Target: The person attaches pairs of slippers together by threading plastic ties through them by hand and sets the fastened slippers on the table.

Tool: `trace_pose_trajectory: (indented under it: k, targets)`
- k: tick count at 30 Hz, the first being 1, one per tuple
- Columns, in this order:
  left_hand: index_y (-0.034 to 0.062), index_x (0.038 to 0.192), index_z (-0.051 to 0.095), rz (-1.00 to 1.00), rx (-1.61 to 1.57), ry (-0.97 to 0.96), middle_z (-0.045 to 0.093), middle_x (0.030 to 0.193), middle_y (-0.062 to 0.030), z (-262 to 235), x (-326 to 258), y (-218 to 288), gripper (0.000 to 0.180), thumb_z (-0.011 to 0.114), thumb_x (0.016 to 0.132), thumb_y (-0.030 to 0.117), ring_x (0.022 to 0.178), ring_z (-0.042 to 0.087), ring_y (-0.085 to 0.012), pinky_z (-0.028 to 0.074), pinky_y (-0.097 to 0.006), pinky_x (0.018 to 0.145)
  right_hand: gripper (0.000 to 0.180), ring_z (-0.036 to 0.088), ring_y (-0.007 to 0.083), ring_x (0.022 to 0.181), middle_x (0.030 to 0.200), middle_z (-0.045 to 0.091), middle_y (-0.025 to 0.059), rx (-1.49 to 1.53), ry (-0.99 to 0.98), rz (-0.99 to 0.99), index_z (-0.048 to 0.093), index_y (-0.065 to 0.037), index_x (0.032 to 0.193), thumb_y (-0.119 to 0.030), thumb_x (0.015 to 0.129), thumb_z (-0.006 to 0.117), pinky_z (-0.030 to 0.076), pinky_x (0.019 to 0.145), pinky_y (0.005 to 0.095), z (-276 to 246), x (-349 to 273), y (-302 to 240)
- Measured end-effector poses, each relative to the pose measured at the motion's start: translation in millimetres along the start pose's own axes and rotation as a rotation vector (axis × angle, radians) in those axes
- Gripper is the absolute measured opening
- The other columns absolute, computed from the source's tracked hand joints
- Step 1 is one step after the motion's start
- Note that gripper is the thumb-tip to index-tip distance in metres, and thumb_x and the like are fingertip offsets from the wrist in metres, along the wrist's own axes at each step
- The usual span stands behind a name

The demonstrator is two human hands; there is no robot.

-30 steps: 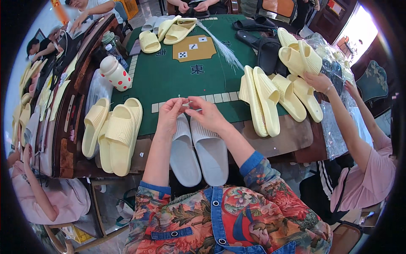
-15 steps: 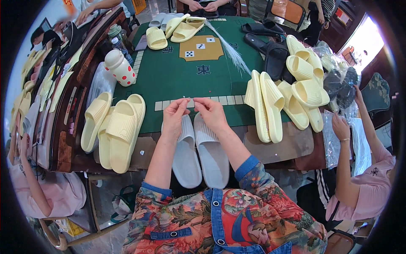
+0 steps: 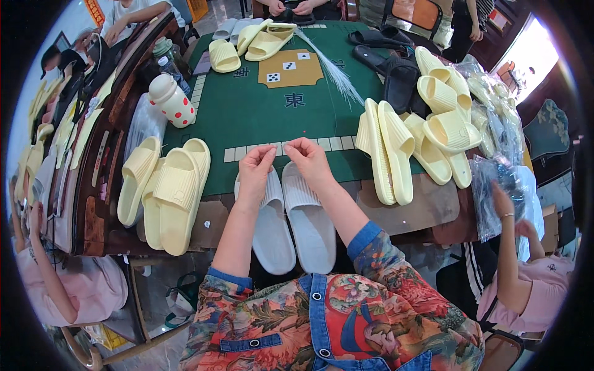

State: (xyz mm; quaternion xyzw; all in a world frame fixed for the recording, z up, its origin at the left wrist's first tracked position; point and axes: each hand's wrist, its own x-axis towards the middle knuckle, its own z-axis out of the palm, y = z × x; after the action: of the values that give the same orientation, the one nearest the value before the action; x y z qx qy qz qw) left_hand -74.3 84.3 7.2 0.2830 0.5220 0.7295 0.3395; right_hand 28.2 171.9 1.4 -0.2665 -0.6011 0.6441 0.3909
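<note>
White slippers (image 3: 291,226) beneath both hands

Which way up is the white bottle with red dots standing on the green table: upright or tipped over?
Upright. The white bottle with red dots stands on its base near the green table's left edge, its cap pointing up.

Two pale grey ribbed slippers (image 3: 291,222) lie side by side, overhanging the table's near edge
</note>
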Motion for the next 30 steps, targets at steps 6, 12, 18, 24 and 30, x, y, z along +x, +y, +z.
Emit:
trace_pose_trajectory:
  k: [6,12,18,24,30]
  targets:
    - [0.0046,0.087,0.061,0.024,0.037,0.024,0.056,0.075,0.0030,-6.5,-0.3,-6.7,0.010,0.058,0.083,0.013,0.063,0.044,-0.0030,0.036,-0.018,0.055,0.014,0.041,0.0040,0.054,0.060,0.050,-0.0039,-0.199,-0.049,0.007,0.059,-0.002,0.080,-0.016,0.078,0.061,0.033,0.047,0.0208,10.2,-8.2,-14.7]
    - [0.0030,0.087,0.060,0.043,0.019,0.015,0.055,0.074,0.0027,-3.7,0.7,-6.7,0.010,0.059,0.082,0.011,0.064,0.045,-0.0039,0.037,-0.018,0.057,0.014,0.041,0.0044,0.053,0.058,0.049,-0.0031,-0.211,-0.019,-0.001,0.058,-0.002,0.080,-0.016,0.078,0.060,0.033,0.047,0.0218,8.7,-7.1,-16.1]
    - [0.0016,0.087,0.061,0.048,0.031,0.014,0.056,0.073,0.0021,-4.9,-1.4,-7.9,0.010,0.061,0.080,0.009,0.064,0.046,-0.0045,0.037,-0.018,0.058,0.015,0.041,0.0052,0.053,0.057,0.050,-0.0018,-0.234,-0.021,-0.018,0.058,-0.002,0.080,-0.016,0.077,0.060,0.033,0.046,0.0228,6.7,-6.8,-11.3]
    - [0.0012,0.087,0.062,0.035,0.040,0.026,0.057,0.075,0.0014,-8.1,-3.5,-8.5,0.010,0.062,0.078,0.007,0.065,0.048,-0.0047,0.038,-0.018,0.059,0.012,0.040,0.0026,0.056,0.060,0.048,-0.0055,-0.313,-0.056,0.049,0.058,-0.004,0.080,-0.015,0.080,0.059,0.032,0.050,0.0194,8.7,-11.4,-18.9]
    - [0.0007,0.087,0.062,0.024,0.024,0.040,0.059,0.076,0.0005,-4.1,-1.8,-5.8,0.010,0.062,0.079,0.006,0.067,0.049,-0.0048,0.039,-0.018,0.060,0.012,0.039,0.0028,0.055,0.059,0.048,-0.0049,-0.259,-0.003,-0.007,0.058,-0.004,0.079,-0.015,0.079,0.059,0.031,0.047,0.0205,6.5,-9.7,-14.9]
